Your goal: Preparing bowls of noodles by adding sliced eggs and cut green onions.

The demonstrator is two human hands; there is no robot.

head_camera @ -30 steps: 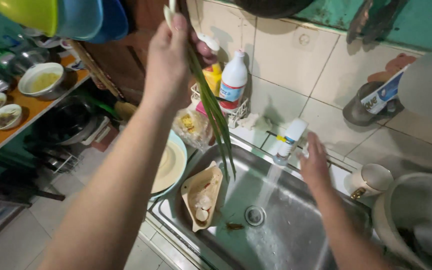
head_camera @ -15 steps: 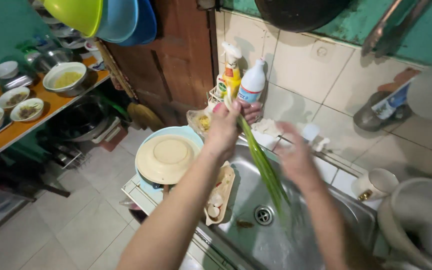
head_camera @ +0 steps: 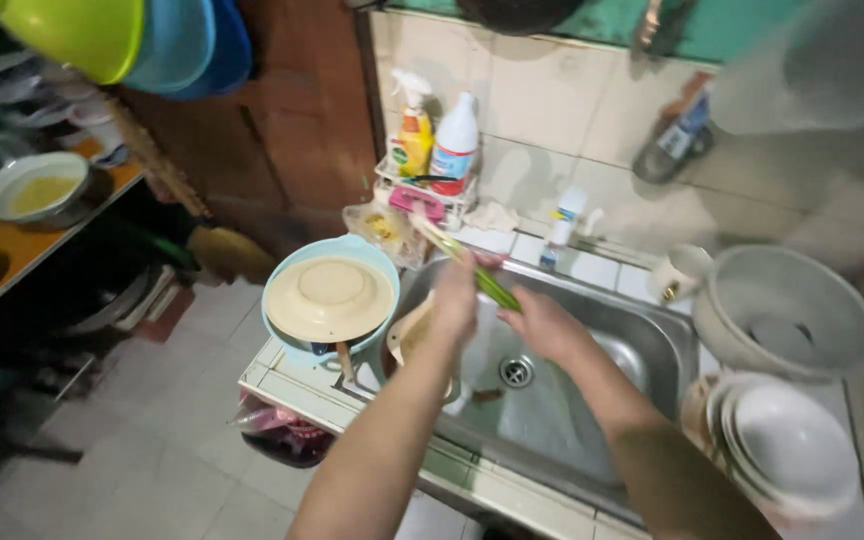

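Green onion stalks held slanting over the steel sink, white ends up toward the dish rack, green ends down between both hands. Left hand wrapped around the stalks mid-length. Right hand closed on the lower green part, probably pinching; fingers blurred. Just left of the sink, a cream plate inside a pale blue basin.

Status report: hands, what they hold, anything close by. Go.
Left hand and right hand both grip green stalks above steel sink. Cream plate in blue basin beside left hand; nothing blocking.
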